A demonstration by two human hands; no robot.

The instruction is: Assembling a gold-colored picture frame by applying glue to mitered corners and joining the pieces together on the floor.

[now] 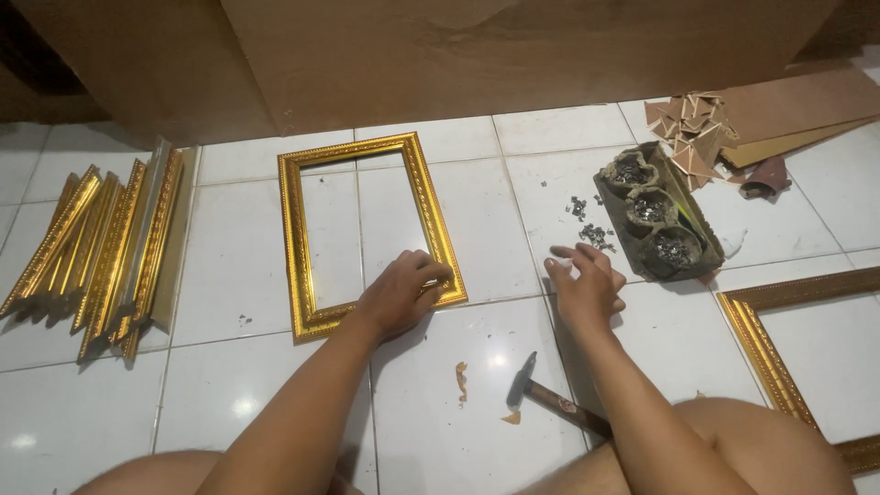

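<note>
Frame point(367, 234) lies joined on the floor tiles, your left hand point(399, 295) curled, pressing its near right corner. Your right hand point(587, 286) pinches at small nails point(596, 236) by the tray point(706, 240); fastening seems unfinished, hammer point(541, 392) untouched.

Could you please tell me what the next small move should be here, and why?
Probably carry the right hand, pinched beside the loose nails, to the corner of the gold frame that the left hand steadies; the hammer lies untouched nearby.

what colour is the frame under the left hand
Gold, with an embossed ornamental pattern; the frame shows best in the head view.
</note>
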